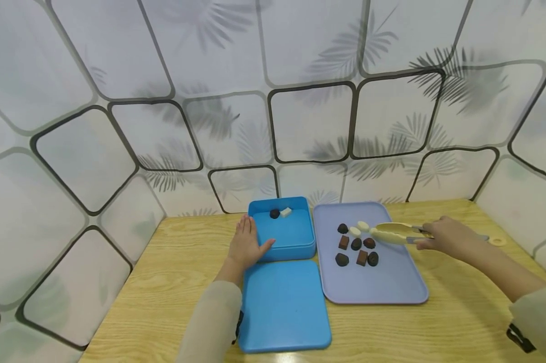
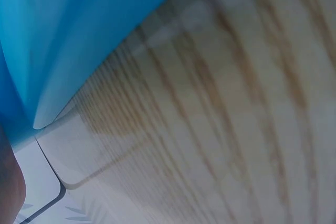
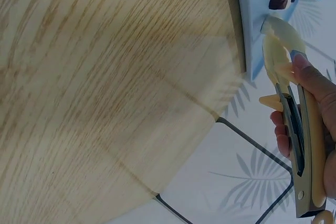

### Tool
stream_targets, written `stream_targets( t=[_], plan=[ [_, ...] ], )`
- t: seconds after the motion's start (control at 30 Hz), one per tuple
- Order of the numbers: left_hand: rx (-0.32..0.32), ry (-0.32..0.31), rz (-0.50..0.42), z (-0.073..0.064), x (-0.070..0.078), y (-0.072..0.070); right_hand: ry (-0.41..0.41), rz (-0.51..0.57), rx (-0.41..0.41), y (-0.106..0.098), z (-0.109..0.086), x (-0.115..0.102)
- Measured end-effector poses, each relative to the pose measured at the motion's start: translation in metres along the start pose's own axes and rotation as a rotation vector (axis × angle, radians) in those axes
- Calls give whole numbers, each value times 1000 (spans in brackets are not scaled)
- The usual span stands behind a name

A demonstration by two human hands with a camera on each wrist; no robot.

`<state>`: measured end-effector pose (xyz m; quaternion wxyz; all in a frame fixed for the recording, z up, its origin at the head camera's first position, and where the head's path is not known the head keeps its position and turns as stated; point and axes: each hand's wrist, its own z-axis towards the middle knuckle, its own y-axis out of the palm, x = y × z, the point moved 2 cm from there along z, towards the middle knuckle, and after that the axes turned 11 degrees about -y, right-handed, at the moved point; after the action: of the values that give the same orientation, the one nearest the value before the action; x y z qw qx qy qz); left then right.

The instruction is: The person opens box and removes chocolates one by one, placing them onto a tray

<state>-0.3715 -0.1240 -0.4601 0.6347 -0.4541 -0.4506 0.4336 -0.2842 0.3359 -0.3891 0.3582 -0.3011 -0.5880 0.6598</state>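
My left hand (image 1: 245, 244) lies along the left wall of a blue box (image 1: 293, 252), fingers extended and thumb over its front corner. Inside the box, a dark chocolate (image 1: 275, 214) and a white piece (image 1: 286, 212) sit at the back. My right hand (image 1: 449, 236) grips a pair of tongs (image 1: 388, 237) with cream-coloured heads and metal arms. Their heads reach over a lavender tray (image 1: 381, 287), the tips close to a cream-coloured chocolate (image 1: 362, 226). Several dark and brown chocolates (image 1: 361, 258) and another cream one (image 1: 355, 232) lie on the tray. In the right wrist view, fingers and thumb wrap the tongs (image 3: 302, 145).
A flat blue lid (image 1: 285, 307) lies in front of the box, beside the tray. All of it stands on a wood-grain table (image 1: 182, 272). Patterned wall covering (image 1: 309, 121) rises behind the table and along both sides.
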Motion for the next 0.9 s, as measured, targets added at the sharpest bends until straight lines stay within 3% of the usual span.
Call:
stream_targets(
  t=[0.3,0.5,0.63,0.73,0.9],
  plan=[
    [12,6,-102,-4,0,-4,-11,31,13,-1,-1,0],
    [24,14,-84,-2,1,-2,-13,-7,56,-9,-4,2],
    [23,14,-84,-3,1,-2,45,-9,37,-13,-2,3],
    [9,3,-51,-3,2,-4,86,8,14,-13,2,1],
    [-10,-4,11,-3,3,-5,83,32,53,-13,11,-9]
  ],
)
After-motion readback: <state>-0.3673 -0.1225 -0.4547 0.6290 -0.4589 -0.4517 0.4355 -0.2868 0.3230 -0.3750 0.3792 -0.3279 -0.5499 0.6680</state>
